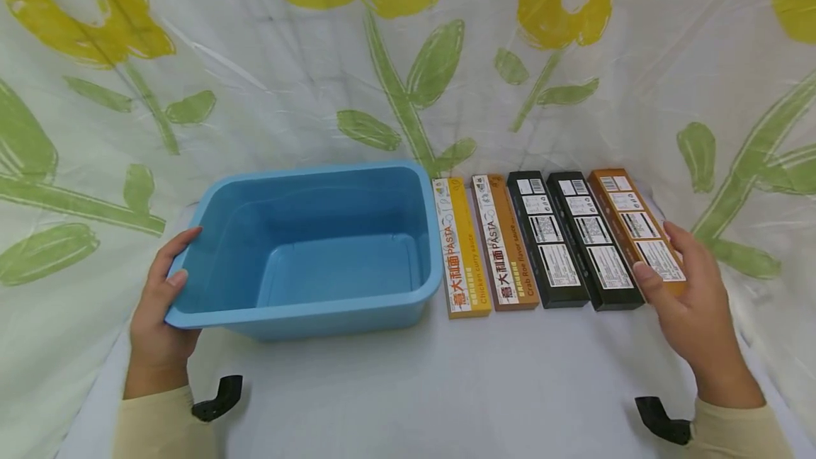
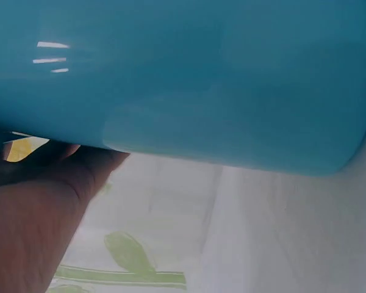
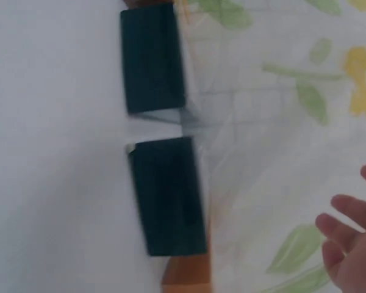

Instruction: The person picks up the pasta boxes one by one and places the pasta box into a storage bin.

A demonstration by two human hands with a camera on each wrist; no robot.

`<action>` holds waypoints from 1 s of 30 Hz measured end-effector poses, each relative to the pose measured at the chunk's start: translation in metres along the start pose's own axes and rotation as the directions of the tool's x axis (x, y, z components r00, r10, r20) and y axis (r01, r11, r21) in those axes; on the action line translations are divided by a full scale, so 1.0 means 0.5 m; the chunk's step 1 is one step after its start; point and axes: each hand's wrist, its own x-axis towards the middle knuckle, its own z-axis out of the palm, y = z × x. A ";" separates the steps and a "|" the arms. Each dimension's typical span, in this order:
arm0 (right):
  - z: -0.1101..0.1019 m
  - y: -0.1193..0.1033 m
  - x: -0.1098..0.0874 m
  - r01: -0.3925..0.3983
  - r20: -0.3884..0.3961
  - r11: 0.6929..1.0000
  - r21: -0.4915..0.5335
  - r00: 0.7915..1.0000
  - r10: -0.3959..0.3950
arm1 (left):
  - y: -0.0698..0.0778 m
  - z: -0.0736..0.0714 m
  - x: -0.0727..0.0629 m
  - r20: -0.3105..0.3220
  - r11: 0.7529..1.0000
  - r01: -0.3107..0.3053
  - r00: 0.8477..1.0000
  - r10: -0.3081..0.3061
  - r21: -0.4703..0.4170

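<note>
A light-blue plastic basin (image 1: pixel 306 314) stands left of centre, hollow side up. My left hand (image 1: pixel 162 296) grips its left rim; in the left wrist view the basin's outer wall hides part of that hand. At the right end of a row of long pasta boxes lies an orange-brown box (image 1: pixel 637 224). Over its near end is my right hand (image 1: pixel 698 296), thumb and fingers spread apart. In the right wrist view those fingers (image 3: pixel 348 229) are extended with nothing between them.
Between basin and orange-brown box lie a yellow pasta box (image 1: pixel 460 246), a brown one (image 1: pixel 505 243) and two black boxes (image 1: pixel 548 239), side by side. White cloth (image 1: pixel 408 388) covers the table. A curtain with printed flowers (image 1: pixel 268 91) hangs behind.
</note>
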 end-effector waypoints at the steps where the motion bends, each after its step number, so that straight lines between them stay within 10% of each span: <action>1: 0.001 0.006 -0.004 -0.025 -0.021 1.000 0.010 0.999 0.026 | -0.001 0.001 0.000 -0.006 1.000 0.001 1.000 -0.001 -0.001; 22: 0.008 0.105 -0.014 -0.242 -0.208 0.968 0.061 0.946 0.250 | 0.000 0.008 -0.002 -0.047 0.999 0.013 0.999 -0.011 0.048; 30: -0.009 0.138 -0.008 -0.430 -0.177 0.902 0.046 0.885 0.431 | -0.002 0.006 -0.002 -0.043 0.999 0.008 0.999 -0.006 0.042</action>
